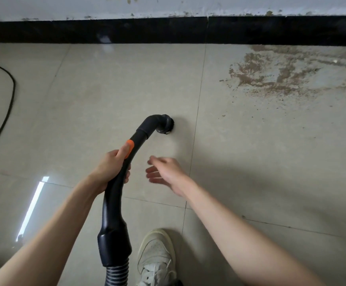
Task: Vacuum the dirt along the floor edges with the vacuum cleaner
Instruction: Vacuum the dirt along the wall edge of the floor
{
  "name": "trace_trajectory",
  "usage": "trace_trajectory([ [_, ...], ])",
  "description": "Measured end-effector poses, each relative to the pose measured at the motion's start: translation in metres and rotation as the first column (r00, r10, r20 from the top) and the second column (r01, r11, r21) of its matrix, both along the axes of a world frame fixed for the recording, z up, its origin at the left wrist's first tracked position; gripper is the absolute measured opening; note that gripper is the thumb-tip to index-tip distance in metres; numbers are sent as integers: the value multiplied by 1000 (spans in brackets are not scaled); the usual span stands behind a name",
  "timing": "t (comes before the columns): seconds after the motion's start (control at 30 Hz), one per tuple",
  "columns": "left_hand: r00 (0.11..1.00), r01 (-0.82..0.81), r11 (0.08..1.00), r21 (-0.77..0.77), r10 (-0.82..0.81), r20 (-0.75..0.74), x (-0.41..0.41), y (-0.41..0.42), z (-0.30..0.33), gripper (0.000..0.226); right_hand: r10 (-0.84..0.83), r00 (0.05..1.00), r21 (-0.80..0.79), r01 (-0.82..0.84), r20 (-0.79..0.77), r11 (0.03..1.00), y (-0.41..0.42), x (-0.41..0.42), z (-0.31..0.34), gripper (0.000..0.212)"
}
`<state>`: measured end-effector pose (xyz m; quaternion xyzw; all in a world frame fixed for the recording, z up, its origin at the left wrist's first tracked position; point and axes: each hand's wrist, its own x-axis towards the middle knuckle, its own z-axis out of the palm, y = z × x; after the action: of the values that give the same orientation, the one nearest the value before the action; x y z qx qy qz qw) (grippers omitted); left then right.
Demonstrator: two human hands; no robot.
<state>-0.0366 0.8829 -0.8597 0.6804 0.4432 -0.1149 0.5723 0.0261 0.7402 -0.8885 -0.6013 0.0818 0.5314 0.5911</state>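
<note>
Black plastic vacuum wand, dusty tile floor, dirt up by the edge.

Left hand [111, 170] has its grip wrapped round the smooth curved vacuum wand [116, 195], thumb on the orange button [129, 148]; the round nozzle [166, 125] sits over glossy beige floor tiles [106, 89]. Right hand [168, 172] hangs just beside the wand, fingers loose and spread, holding nothing. Gritty brown dirt [281, 73] is smeared at far right against the shiny black baseboard [106, 32]. Ribbed hose [116, 273] runs off below, next to a pale sneaker [157, 256].

Black curved vacuum handle [118, 188], nozzle-end raised; dirt [287, 73] by baseboard.
</note>
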Motion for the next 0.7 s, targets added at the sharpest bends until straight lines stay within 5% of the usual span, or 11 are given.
trace_trajectory([
  [0.17, 1000, 0, 1000, -16, 1, 26, -4, -15, -7, 53, -30, 997, -46, 33, 71, 998, 30, 18, 0, 34],
  [0.33, 999, -14, 1000, -25, 15, 48, -7, -11, -13, 51, -202, 954, 44, 217, -222, 975, 45, 26, 0, 34],
  [0.7, 990, 118, 993, 8, -118, 77, 56, -38, -27, 53, -377, 896, 23, 393, -234, 919, 13, 78, -9, 18],
])
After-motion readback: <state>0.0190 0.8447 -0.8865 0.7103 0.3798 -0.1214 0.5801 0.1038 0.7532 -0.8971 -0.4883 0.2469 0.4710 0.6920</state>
